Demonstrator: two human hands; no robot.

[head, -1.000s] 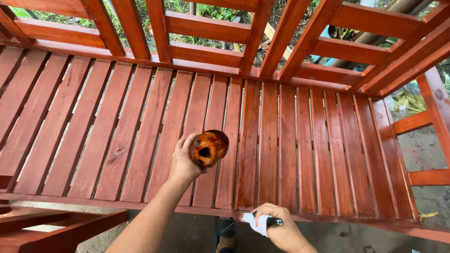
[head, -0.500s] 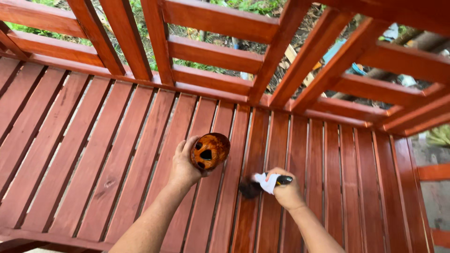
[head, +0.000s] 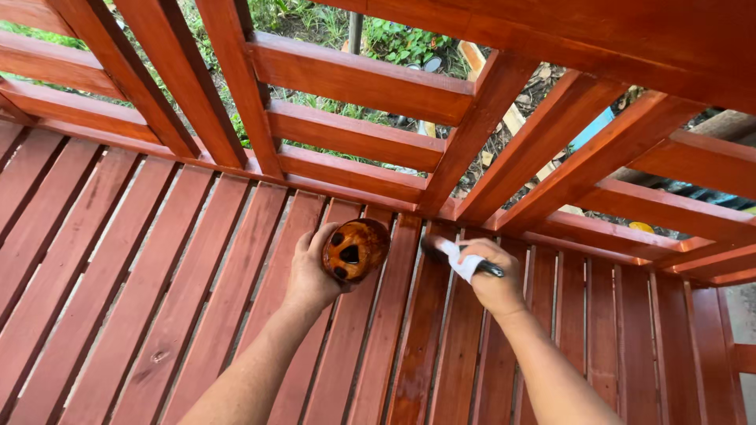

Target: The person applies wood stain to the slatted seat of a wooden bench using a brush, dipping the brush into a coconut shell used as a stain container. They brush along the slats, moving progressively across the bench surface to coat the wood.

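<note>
My left hand (head: 312,270) grips a small round tin (head: 355,249), smeared with brown-orange stain and open towards me, just above the red-brown slats. My right hand (head: 494,277) is closed on a paintbrush (head: 460,258) whose handle is wrapped in white cloth. Its dark bristles point left and touch a slat of the wooden bench seat (head: 189,307) near where the seat meets the backrest (head: 354,79). The slat under the brush looks wet and glossy.
The slatted backrest rises ahead with angled braces. Through its gaps I see grass, dirt and scattered scrap. More stained slats run to the left and right. At the far right edge a frame rail (head: 744,358) borders the seat.
My right hand moved up from the near edge of the seat to the slats by the backrest, brush now on the wood. The view shifted forward; my left hand kept hold of the tin.
</note>
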